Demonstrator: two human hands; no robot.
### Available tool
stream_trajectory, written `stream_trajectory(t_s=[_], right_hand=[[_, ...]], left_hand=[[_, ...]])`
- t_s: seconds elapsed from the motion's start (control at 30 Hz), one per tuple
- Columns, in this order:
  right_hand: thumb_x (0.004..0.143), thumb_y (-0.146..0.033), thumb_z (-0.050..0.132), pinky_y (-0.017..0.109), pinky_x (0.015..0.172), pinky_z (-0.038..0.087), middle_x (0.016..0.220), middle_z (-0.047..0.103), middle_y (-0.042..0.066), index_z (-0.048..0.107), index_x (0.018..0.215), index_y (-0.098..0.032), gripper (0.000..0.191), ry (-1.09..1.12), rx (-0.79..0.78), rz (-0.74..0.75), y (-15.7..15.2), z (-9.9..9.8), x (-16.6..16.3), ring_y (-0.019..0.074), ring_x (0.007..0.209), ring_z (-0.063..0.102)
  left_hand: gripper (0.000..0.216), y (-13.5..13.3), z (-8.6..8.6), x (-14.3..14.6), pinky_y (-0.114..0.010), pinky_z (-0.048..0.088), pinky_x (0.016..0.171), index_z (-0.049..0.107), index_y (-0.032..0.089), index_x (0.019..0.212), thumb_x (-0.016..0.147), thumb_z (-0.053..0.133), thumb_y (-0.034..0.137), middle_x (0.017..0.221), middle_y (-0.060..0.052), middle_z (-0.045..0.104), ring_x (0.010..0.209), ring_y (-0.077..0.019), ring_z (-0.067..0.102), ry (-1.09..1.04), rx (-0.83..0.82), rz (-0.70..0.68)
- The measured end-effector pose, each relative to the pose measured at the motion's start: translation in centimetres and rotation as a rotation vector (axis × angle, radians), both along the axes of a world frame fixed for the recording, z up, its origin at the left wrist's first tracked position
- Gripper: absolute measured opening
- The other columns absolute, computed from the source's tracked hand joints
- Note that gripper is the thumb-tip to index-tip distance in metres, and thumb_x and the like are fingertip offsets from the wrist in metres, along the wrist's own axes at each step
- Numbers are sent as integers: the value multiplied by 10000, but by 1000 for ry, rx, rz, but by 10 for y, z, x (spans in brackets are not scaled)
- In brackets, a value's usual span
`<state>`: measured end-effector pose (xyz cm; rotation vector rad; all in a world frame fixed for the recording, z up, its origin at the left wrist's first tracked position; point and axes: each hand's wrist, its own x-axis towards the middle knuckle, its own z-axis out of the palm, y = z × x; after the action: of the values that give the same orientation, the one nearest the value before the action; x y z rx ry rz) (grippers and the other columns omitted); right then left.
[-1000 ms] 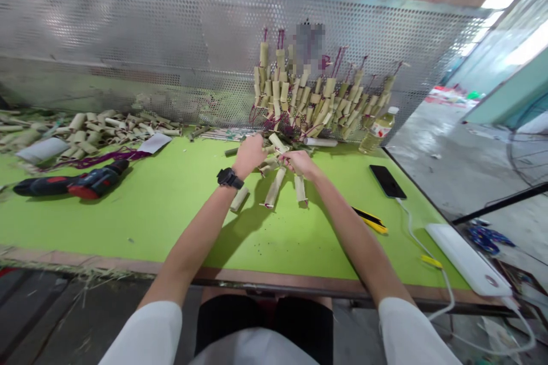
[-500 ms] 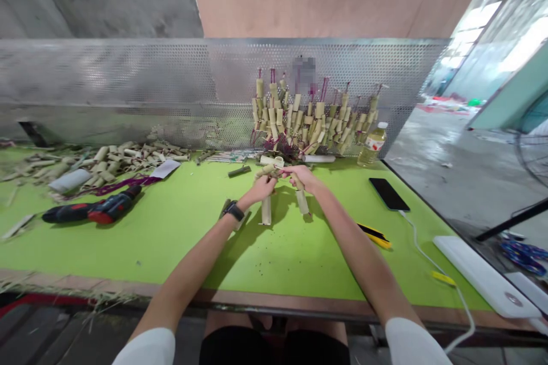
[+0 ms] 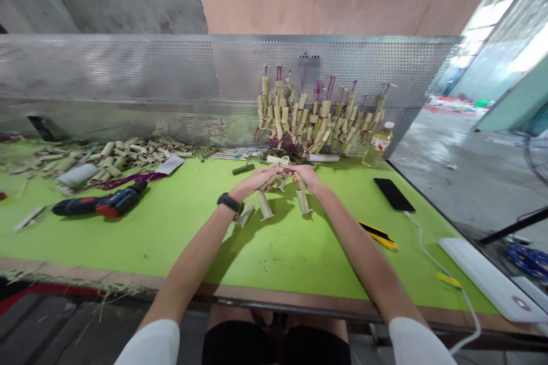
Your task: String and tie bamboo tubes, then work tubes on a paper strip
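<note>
My left hand [image 3: 257, 180], with a black watch on its wrist, and my right hand [image 3: 305, 175] meet over the middle of the green table. Their fingertips pinch a thin purple cord [image 3: 283, 167] between them. Short bamboo tubes belong to the piece in my hands: one bamboo tube [image 3: 303, 203] dangles below my right hand, and another bamboo tube [image 3: 264, 205] below my left. A third bamboo tube [image 3: 245, 215] is near the watch. Parts of the tubes are hidden by my fingers, and how the cord is knotted cannot be made out.
Strung bamboo pieces [image 3: 321, 117] hang on the perforated metal panel [image 3: 171, 68]. Loose bamboo tubes [image 3: 115, 154] and a cordless drill [image 3: 103, 203] lie left. At right are an oil bottle [image 3: 377, 147], a phone [image 3: 394, 194], a yellow cutter [image 3: 379, 236] and a white power bank [image 3: 488, 276].
My left hand has shifted and turned, its fingertips now meeting those of my right. The tube below it has swung to a slant. The whole view has moved slightly.
</note>
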<state>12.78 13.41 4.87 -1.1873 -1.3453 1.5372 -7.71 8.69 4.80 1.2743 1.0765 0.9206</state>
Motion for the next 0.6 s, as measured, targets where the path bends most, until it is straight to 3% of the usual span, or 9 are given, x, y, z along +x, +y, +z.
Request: stream_trajectory(t_s=[0.2,0.4,0.6], right_hand=[[992,-173,684,186,421,416,669,704,23,752,733,-152,269,0,21,-7,-9,1,-13,62,460,497],[985,-203,696,196,448,440,780,754,45,811,827,-163,199,-127,147,-33,-16,1,-21,67,484,524],[974,-210,671,209,483,427,603,671,3,818,805,-174,226,-280,259,-95,-24,3,-25,83,447,522]], left_hand=[[487,8,-15,20,-213,348,419,654,180,701,1037,678,531,598,2,548,427,-85,443,-209,-90,142],[432,13,-15,28,-171,374,433,545,184,699,1047,701,388,548,55,498,408,-54,445,-423,-128,328],[419,15,-14,32,-163,328,398,507,191,706,1044,707,336,521,71,463,384,-50,432,-487,-155,476]])
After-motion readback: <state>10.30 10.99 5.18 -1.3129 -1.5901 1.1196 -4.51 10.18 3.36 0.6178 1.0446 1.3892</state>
